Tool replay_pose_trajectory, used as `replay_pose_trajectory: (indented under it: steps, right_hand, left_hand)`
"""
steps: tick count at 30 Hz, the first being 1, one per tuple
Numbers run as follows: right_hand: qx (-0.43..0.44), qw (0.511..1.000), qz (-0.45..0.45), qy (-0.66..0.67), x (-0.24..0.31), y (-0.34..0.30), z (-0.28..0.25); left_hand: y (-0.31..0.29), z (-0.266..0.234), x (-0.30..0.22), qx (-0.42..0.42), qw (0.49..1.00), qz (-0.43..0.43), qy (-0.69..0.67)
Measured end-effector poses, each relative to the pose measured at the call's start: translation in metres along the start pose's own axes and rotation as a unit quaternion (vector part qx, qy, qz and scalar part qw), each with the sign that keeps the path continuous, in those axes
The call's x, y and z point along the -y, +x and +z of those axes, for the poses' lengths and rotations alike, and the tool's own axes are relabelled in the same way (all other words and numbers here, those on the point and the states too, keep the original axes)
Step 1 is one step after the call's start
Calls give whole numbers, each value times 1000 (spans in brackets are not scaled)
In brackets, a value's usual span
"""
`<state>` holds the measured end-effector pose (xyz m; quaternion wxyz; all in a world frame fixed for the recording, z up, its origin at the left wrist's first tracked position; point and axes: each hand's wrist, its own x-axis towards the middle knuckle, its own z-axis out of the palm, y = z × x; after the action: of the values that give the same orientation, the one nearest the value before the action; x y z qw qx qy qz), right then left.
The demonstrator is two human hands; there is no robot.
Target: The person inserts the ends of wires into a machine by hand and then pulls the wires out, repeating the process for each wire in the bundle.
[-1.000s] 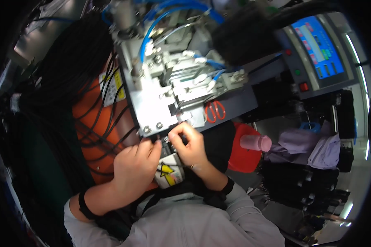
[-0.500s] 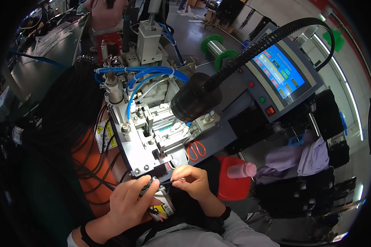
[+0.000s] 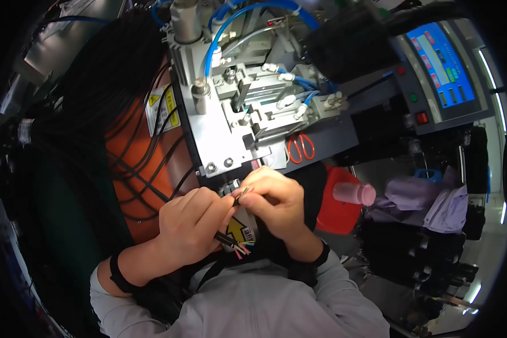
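Note:
Just in front of the machine's near edge, my two hands meet. My left hand (image 3: 188, 225) is closed around black cable. A second black cable end (image 3: 226, 239) sticks out below its fingers, with pink, white and blue wires (image 3: 243, 249) fanned out of it. Thumb and forefinger of my right hand (image 3: 276, 204) pinch the thin wires (image 3: 244, 194) at the end of the cable held between both hands. The fingers partly hide that cable end. Beneath the hands lies a pale plate with a yellow arrow label (image 3: 239, 230).
Ahead stands a metal machine (image 3: 214, 138) with blue air tubes (image 3: 217, 42) under a dark lamp head (image 3: 349, 45). Black cables (image 3: 146, 180) drape over an orange surface at left. Orange-handled scissors (image 3: 301, 148), a pink bottle (image 3: 354, 194) and a control screen (image 3: 445, 67) are at right.
The view has tilted down and nearer, so the machine appears higher. My left fingers have curled in from spread, and both hands have come together at the cable end.

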<state>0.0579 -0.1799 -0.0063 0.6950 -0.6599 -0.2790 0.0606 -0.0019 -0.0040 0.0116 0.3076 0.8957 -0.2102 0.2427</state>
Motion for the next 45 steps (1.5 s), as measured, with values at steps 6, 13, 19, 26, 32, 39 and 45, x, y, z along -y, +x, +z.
replay_pose_trajectory:
  steps: [6, 13, 19, 26, 32, 39, 45]
  right_hand:
    - [-43, 999, 11, 7, -4, -4, 7]
    - [50, 965, -35, -256, 14, 5, -7]
    - [15, 991, 45, -128, -8, -6, -9]
    - [-29, 964, -50, -260, -12, -6, -5]
    - [71, 966, 245, 41, -9, 0, -30]
    - [19, 978, 78, -194, -20, -5, -13]
    - [13, 944, -20, -330, -25, -1, 1]
  left_hand:
    - [-5, 3, -1, 24, 999, -20, 12]
    - [-3, 0, 0, 63, 994, 8, 88]
    - [-6, 9, 0, 57, 997, -22, 39]
    - [-11, 5, -1, 92, 989, 13, 114]
    - [-14, 9, 0, 66, 993, 39, 95]
    - [-13, 14, -4, 105, 984, 38, 139]
    - [-16, 18, -5, 124, 973, 2, 195]
